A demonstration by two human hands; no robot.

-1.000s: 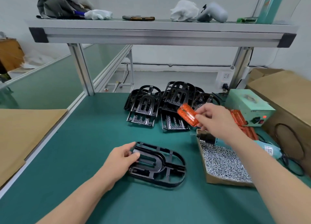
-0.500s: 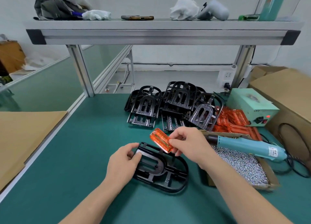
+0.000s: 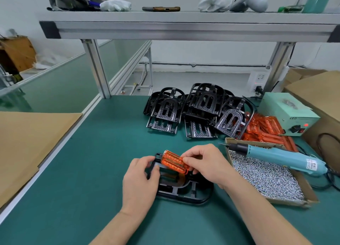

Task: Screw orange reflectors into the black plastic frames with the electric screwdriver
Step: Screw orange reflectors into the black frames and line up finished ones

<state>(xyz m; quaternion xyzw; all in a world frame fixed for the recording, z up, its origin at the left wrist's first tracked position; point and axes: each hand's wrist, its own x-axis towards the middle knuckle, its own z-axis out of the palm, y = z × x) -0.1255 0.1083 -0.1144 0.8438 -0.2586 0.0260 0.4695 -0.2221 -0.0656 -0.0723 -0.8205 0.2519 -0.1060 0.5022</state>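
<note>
The step in hand looks to be seating rather than driving. The right hand (image 3: pixel 204 164) pinches one end of an orange reflector (image 3: pixel 173 162) between thumb and curled fingertips and holds it tilted over the far end of a black frame (image 3: pixel 184 194), which lies flat on the green table (image 3: pixel 88 180) right under both sets of fingers. The left hand (image 3: pixel 139 182) grips the frame's left edge, thumb and fingers curled round the rim to steady it. The reflector's free end reaches toward the left thumb and seems to touch the frame's end bar. I cannot tell whether it sits in its pocket, though the tilt suggests it is not home yet. No screw shows in it. The screwdriver (image 3: pixel 276 156) lies untouched just beyond the right knuckles, resting across a box of screws (image 3: pixel 306 188), its bit pointing toward the hands. Farther out past the fingertips sit a heap of spare frames (image 3: pixel 198 108) and, to its right, a heap of spare reflectors (image 3: pixel 265 129). The next move probably calls for pressing the reflector down level until its holes meet the frame's. The right fingers would then let go to fetch a screw and the screwdriver while the left hand pins the frame. A skewed seat would likely send the screw in crooked.
</note>
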